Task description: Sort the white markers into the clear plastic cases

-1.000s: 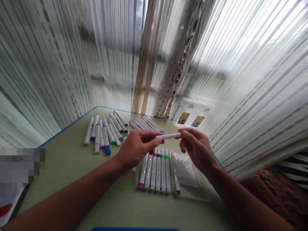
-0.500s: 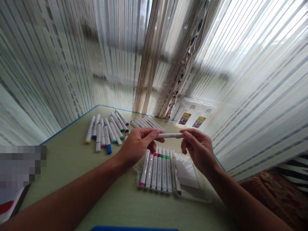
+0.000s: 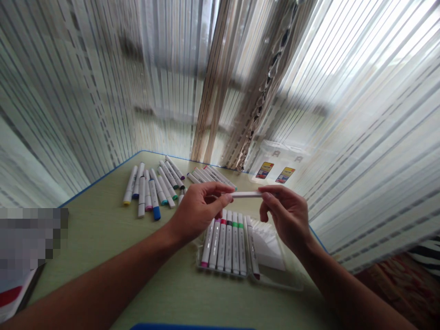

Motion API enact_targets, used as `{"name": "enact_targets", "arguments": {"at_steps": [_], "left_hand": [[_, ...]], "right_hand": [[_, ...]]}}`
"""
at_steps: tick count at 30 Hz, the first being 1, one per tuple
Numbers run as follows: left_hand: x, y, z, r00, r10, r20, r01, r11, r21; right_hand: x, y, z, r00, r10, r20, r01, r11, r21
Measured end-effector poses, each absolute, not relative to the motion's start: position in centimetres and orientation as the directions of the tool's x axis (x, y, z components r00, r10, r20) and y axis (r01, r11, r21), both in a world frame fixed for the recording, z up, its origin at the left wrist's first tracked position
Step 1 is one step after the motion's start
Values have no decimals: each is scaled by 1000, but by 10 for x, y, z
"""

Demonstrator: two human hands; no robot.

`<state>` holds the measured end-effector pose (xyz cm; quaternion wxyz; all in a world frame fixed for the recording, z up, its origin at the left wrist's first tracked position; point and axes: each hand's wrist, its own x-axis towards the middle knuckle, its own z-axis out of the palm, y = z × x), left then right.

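Observation:
Between my two hands a white marker [image 3: 246, 195] is held level above an open clear case. My left hand [image 3: 206, 204] pinches its left end, and my right hand [image 3: 287, 213] pinches the right end; the fingers cover both tips. Below them, several white markers [image 3: 225, 247] stand side by side in the left half of the clear plastic case [image 3: 285, 282], some with pink, red, black or green bands. One more marker [image 3: 253, 250] lies slanted along the case's middle, beside a white paper piece [image 3: 270, 247].
Loose markers [image 3: 154, 192] with coloured ends lie in a group at the back left of the table [image 3: 103, 256]. More markers [image 3: 216, 176] lie behind my left hand. A clear container with two yellow labels [image 3: 264, 170] stands by the striped curtain [image 3: 172, 91].
The marker has turned about its length, so its printed side no longer shows. My left fingers have shifted their grip on its end. The view has moved slightly.

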<state>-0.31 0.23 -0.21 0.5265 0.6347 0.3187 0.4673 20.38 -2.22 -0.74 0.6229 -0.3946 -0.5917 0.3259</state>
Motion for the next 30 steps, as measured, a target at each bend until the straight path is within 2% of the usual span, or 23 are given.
{"name": "enact_targets", "arguments": {"at_steps": [5, 12, 18, 25, 30], "left_hand": [[-3, 2, -1, 355, 897, 263, -71, -255, 964], [-3, 1, -2, 398, 885, 243, -65, -238, 969], [-2, 1, -7, 408, 880, 241, -80, -229, 970], [-3, -2, 0, 391, 892, 226, -71, -215, 974], [-4, -2, 2, 361, 902, 237, -27, -244, 969]], "right_hand": [[203, -23, -7, 60, 885, 462, 49, 460, -887], [204, -15, -6, 89, 952, 295, -123, 304, -945], [205, -13, -4, 79, 973, 215, -181, 226, -957], [204, -14, -4, 84, 974, 209, -184, 221, -958], [206, -13, -7, 54, 955, 293, -125, 297, -947]]}}
